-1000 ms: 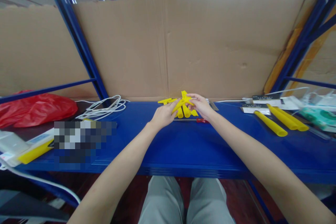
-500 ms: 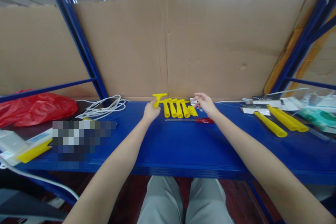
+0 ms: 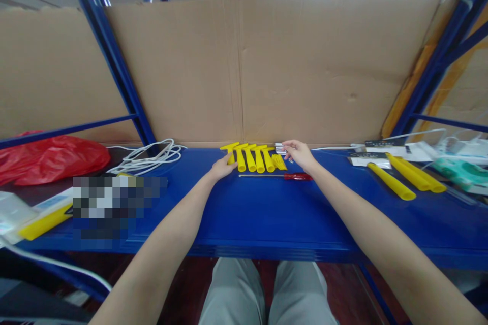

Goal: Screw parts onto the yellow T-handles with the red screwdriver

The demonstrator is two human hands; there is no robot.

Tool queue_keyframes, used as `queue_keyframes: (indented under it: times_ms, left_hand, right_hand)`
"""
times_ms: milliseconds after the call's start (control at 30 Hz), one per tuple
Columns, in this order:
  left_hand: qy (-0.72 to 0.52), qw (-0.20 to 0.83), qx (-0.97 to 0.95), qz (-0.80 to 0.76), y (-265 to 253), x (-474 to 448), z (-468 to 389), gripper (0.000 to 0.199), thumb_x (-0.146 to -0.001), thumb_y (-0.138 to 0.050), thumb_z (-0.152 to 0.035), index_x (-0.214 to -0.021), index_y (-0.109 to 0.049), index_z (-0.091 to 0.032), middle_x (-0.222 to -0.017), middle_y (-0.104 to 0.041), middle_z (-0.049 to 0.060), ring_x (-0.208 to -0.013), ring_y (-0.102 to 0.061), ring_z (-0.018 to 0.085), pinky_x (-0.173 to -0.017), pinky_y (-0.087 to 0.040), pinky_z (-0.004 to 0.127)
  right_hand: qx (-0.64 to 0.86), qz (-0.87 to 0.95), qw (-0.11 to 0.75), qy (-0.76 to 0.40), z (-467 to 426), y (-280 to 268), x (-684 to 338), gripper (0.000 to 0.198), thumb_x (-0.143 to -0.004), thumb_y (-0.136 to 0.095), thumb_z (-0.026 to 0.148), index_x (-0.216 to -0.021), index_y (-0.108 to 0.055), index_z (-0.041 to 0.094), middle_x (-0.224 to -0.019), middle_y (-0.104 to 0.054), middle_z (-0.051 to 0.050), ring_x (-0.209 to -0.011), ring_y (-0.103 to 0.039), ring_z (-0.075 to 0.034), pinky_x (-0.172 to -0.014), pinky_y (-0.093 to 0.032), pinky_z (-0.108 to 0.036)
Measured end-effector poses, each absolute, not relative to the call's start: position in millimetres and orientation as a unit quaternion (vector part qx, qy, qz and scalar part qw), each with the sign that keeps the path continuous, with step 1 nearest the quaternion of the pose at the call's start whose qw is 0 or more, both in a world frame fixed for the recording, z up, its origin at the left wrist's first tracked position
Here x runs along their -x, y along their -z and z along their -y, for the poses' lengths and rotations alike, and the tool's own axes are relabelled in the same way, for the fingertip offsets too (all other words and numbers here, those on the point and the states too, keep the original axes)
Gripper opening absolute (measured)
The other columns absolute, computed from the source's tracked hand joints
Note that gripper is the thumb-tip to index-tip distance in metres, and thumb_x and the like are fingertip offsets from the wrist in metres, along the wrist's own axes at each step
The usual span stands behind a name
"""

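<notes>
My left hand (image 3: 222, 168) is closed round the handle of a yellow T-shaped plastic piece (image 3: 231, 156), which is now down at the left end of a row. Several matching yellow T-shaped pieces (image 3: 250, 161) lie side by side to its right, their round hollow ends facing me. Small yellow parts (image 3: 279, 162) form a pile at the row's right end. My right hand (image 3: 299, 153) hovers with fingers apart and slightly curled by a small stack of white strips (image 3: 280, 148); whether the fingertips touch it I cannot tell. Tiny metal bits (image 3: 291, 161) lie under that hand.
A red-handled screwdriver (image 3: 297, 176) lies in front of the row on the blue shelf (image 3: 263, 213). Yellow tubes (image 3: 392, 181) and packets are at right. White cable (image 3: 165, 155) and a red plastic bag (image 3: 57, 157) are at left. Cardboard (image 3: 305, 71) stands behind.
My left hand has lowered the raised T-shaped piece onto the shelf beside the others. My right hand has dipped slightly, staying near the white strips.
</notes>
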State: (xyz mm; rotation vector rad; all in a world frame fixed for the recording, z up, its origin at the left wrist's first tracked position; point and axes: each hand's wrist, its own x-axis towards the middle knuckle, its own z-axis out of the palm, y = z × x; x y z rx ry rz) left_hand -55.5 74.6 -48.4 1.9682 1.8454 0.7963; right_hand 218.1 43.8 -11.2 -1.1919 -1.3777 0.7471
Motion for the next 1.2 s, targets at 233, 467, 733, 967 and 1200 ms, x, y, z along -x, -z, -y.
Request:
queue_keyframes:
  times_ms: [233, 467, 733, 967, 1200]
  left_hand:
    - [-0.243, 0.103, -0.719, -0.644, 46.6, 51.0, -65.6, 0.056, -0.085, -0.051, -0.038, -0.138, -0.045, -0.021, -0.139, -0.050, 0.011, -0.132, -0.042, 0.026, -0.108, -0.031, 0.040]
    - [-0.235, 0.061, -0.703, -0.669, 37.4, 40.4, -52.7, 0.047, -0.084, -0.052, -0.032, -0.130, -0.055, -0.022, -0.137, -0.053, 0.010, -0.128, -0.047, 0.028, -0.107, -0.031, 0.046]
    - [-0.235, 0.038, -0.723, -0.648, 40.1, 40.1, -57.1, 0.039, -0.086, -0.048, -0.026, -0.123, -0.060, -0.019, -0.139, -0.051, 0.010, -0.129, -0.046, 0.025, -0.105, -0.037, 0.039]
    - [-0.247, 0.001, -0.744, -0.621, 43.7, 39.4, -60.0, 0.038, -0.085, -0.049, -0.025, -0.120, -0.063, -0.018, -0.138, -0.052, 0.012, -0.131, -0.045, 0.023, -0.105, -0.037, 0.038]
    - [-0.270, -0.033, -0.780, -0.564, 37.9, 33.0, -48.6, 0.036, -0.081, -0.052, -0.020, -0.115, -0.066, -0.021, -0.128, -0.062, 0.006, -0.123, -0.053, 0.020, -0.106, -0.038, 0.032]
  right_hand:
    - [0.487, 0.595, 0.559, -0.311, -42.8, 12.5, -219.0, 0.011, -0.078, -0.055, 0.008, -0.074, -0.061, 0.016, -0.068, -0.065, 0.000, -0.045, -0.052, -0.006, -0.047, -0.046, -0.018]
    - [0.477, 0.612, 0.555, -0.301, -45.1, 14.6, -221.8, 0.009, -0.079, -0.057, 0.011, -0.073, -0.061, 0.016, -0.065, -0.064, 0.001, -0.045, -0.052, -0.006, -0.048, -0.046, -0.019]
    - [0.495, 0.613, 0.543, -0.291, -44.7, 14.6, -223.3, 0.012, -0.080, -0.053, 0.007, -0.077, -0.061, 0.015, -0.066, -0.065, 0.001, -0.041, -0.051, -0.006, -0.043, -0.041, -0.018]
    - [0.501, 0.611, 0.539, -0.292, -46.9, 17.2, -225.4, 0.013, -0.080, -0.053, 0.006, -0.077, -0.061, 0.015, -0.063, -0.065, 0.001, -0.040, -0.050, -0.006, -0.042, -0.041, -0.018]
    - [0.509, 0.607, 0.533, -0.297, -45.5, 16.4, -225.6, 0.020, -0.075, -0.050, -0.002, -0.075, -0.060, 0.015, -0.060, -0.063, 0.002, -0.040, -0.050, -0.006, -0.042, -0.041, -0.017]
